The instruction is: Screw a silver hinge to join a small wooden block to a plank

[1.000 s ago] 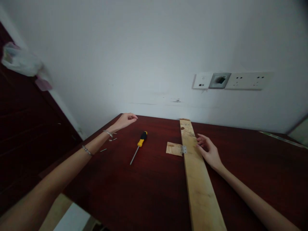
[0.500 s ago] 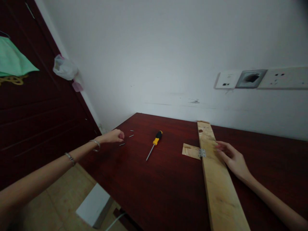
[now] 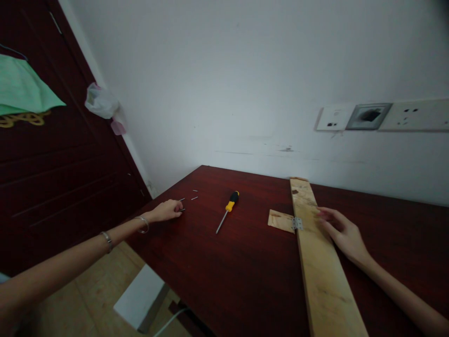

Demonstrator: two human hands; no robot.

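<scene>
My left hand (image 3: 169, 210) is at the left part of the table, its fingers pinched on a small screw (image 3: 182, 210). Several similar thin metal screws lie by it, one of them a loose screw (image 3: 194, 198) just to the right. My right hand (image 3: 345, 236) is at the right edge of a long wooden board (image 3: 321, 262), thumb and fingers apart, fingertips slightly blurred over the wood. A metal hinge (image 3: 297, 223) joins the board to a short wooden piece (image 3: 281, 221). A yellow-and-black screwdriver (image 3: 230, 205) lies between my hands.
The dark red table (image 3: 252, 281) meets a white wall with sockets (image 3: 403, 116) at the right. Left of it is a dark door (image 3: 63, 164) with a hanging plastic bag (image 3: 101, 101). A white box (image 3: 140, 297) stands below the table's left edge.
My left hand has come down onto the screw, its fingers closing there. My right hand stays by the board, with a slight shift of its fingers. The whole view has shifted slightly.
</scene>
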